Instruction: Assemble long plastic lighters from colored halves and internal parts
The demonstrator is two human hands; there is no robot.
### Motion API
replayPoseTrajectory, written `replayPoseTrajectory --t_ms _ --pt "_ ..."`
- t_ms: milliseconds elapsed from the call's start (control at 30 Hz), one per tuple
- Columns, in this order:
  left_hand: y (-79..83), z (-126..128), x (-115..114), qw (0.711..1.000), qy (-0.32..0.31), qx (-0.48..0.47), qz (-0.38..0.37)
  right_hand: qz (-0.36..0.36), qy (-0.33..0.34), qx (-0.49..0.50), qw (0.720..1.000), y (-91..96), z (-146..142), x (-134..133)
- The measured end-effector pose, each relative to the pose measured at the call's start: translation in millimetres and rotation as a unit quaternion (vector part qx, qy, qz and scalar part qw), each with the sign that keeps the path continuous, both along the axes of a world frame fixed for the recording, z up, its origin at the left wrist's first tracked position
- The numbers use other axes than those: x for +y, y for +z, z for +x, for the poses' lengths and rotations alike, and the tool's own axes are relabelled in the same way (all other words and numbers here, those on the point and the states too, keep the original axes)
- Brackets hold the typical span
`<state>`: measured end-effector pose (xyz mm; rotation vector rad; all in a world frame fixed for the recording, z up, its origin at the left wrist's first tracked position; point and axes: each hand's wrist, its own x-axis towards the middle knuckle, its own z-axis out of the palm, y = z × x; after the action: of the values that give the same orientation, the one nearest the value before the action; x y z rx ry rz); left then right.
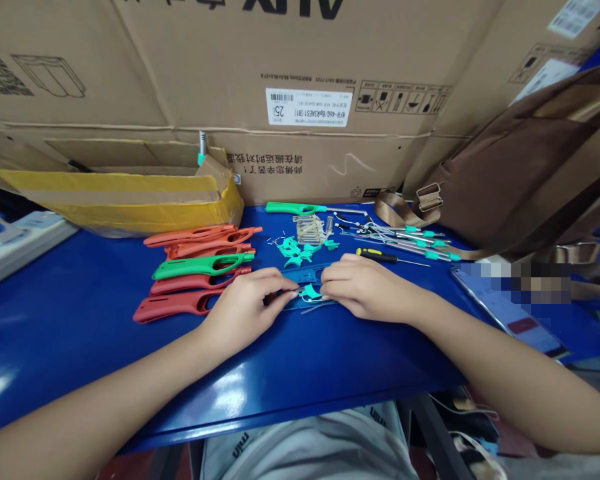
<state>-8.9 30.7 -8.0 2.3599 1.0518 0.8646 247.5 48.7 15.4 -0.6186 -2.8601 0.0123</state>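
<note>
Near the middle of the table, my left hand (245,303) pinches the left end of a small part fitted with a teal trigger (310,292). At its right end, my right hand (365,287) has its fingers curled together; what they grip is mostly hidden. A translucent blue lighter casing (305,275) lies flat just behind and under my fingertips. Loose teal triggers (293,252) are heaped beyond it, beside a stack of small clear lighter tanks (309,230). Left of my left hand are red lighter handles (173,305) and a green one (200,265).
A black-and-yellow screwdriver (377,255) lies behind my right hand, near metal lighter tubes with wires (420,243). A green lighter (295,208) rests at the back. Around stand a yellow-taped box (180,207), a power strip (25,247), a phone (510,313) and a brown bag (520,160).
</note>
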Motion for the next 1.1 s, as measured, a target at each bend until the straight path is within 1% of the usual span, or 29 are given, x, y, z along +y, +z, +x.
replayPoseTrajectory --t_ms 400,567,667,767,900,1000,1100 --pt "-2.0 2 3 0.998 0.003 -0.05 -0.039 0.003 0.004 0.007 1.0 -1.4 1 2" --pt "-1.6 1 2 0.998 -0.005 -0.055 -0.043 0.002 0.006 0.004 1.0 -1.8 1 2" --pt "-0.9 2 1 0.998 -0.007 -0.054 -0.038 0.001 -0.004 0.001 1.0 -0.3 0 0" --pt "-0.8 2 0 0.998 -0.006 -0.049 -0.03 -0.039 -0.034 0.016 0.999 1.5 -2 -4" --pt "-1.7 3 -2 0.999 0.0 -0.049 -0.016 -0.139 -0.095 0.066 0.983 1.4 -5 -9" --pt "-2.1 3 -2 0.999 -0.001 -0.051 -0.006 -0.193 -0.107 0.099 0.97 0.3 -6 -8" --pt "-2.5 3 -3 0.999 -0.005 -0.044 -0.003 -0.226 -0.113 0.117 0.96 1.3 -6 -7"
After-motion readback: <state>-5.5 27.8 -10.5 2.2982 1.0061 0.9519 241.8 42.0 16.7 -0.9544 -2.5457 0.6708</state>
